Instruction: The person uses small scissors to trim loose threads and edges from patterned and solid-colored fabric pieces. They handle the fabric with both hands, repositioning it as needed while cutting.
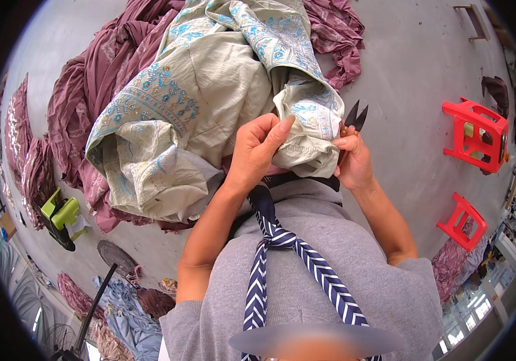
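Note:
A pale green garment [222, 90] with blue floral embroidery lies over my lap and spreads away from me. My left hand [255, 150] pinches a gathered edge of it between thumb and fingers. On the other side of that edge, my right hand [354, 161] has its thumb and finger closed on the cloth. Black-bladed scissors [356, 117] are tucked in the same right hand, blades apart and pointing away from me. Their handles are mostly hidden by my fingers and the cloth.
Mauve patterned cloth [110, 78] is heaped beneath and left of the garment. Two red plastic stools [478, 135] stand on the grey floor at right. A lime green stool [65, 216] is at left. Blue cloth [122, 316] lies in a pile at lower left.

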Tool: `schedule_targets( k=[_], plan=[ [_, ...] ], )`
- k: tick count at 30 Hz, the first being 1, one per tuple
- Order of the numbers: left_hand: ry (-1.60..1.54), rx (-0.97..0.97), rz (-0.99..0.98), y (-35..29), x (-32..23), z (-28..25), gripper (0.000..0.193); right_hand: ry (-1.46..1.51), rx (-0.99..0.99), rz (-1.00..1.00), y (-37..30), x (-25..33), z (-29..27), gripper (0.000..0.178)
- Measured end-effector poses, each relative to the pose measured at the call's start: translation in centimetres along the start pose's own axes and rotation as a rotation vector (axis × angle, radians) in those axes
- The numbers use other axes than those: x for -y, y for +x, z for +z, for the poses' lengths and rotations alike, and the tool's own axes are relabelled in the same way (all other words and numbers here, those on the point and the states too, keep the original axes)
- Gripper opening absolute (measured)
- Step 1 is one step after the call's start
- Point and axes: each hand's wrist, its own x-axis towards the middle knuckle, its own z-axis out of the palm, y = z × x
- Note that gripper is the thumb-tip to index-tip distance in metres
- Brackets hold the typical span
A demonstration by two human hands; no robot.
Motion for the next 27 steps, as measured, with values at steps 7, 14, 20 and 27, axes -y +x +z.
schedule_targets(
  k=[7,14,20,27],
  plan=[
    [-0.233,0.131,-0.161,-0.2,-0.2,-0.7,0.03,0.125,-0.188,-0.019,-0.4,-0.1,1.5,0.021],
    [-0.239,0.141,-0.187,-0.2,0.1,-0.9,0.03,-0.024,-0.138,-0.059,0.0,-0.3,0.3,0.018],
    [-0.264,-0.065,-0.163,-0.8,0.5,0.6,0.022,-0.109,-0.173,-0.071,-0.2,-0.4,0.3,0.015],
    [0.355,-0.119,0.054,-2.7,-0.3,2.3,0.024,-0.218,-0.185,-0.065,-0.2,-1.0,-0.1,0.009]
  ],
)
